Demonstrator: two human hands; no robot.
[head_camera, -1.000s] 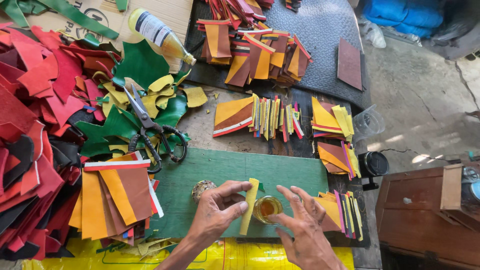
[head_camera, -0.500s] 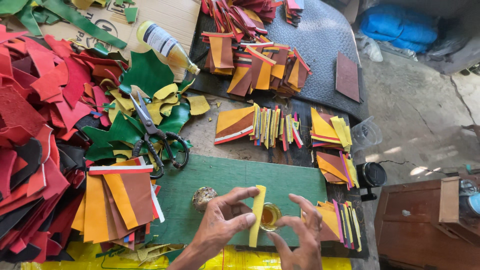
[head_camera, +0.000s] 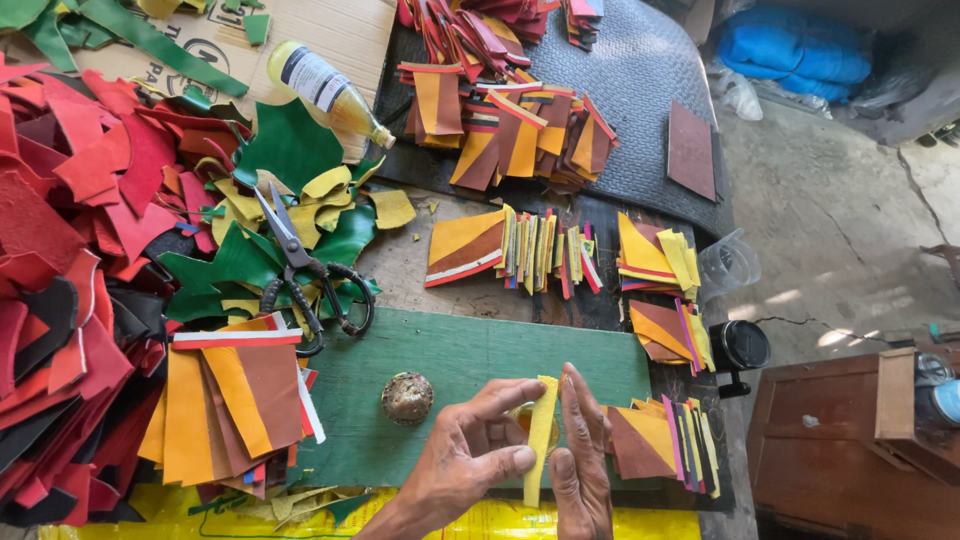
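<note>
Left hand: the left hand pinches the narrow yellow leather strip between thumb and forefinger, grip closed on its lower half.
Right hand: the right hand lies flat and edge-on against the strip's right side, fingers straight, clasping nothing.
Strip: one, upright over the green board, covering a small round glue pot that is mostly hidden.
Progress: judged from the layout, much is done; finished striped orange-and-brown leather panels sit stacked left of the board, others further back, while loose thin strips wait.
Counts: one pair of black-handled scissors, one clear plastic bottle, one round crusted lid; panel stacks too overlapped to count.
Scraps: red leather offcuts heap on the left tabletop.
</note>
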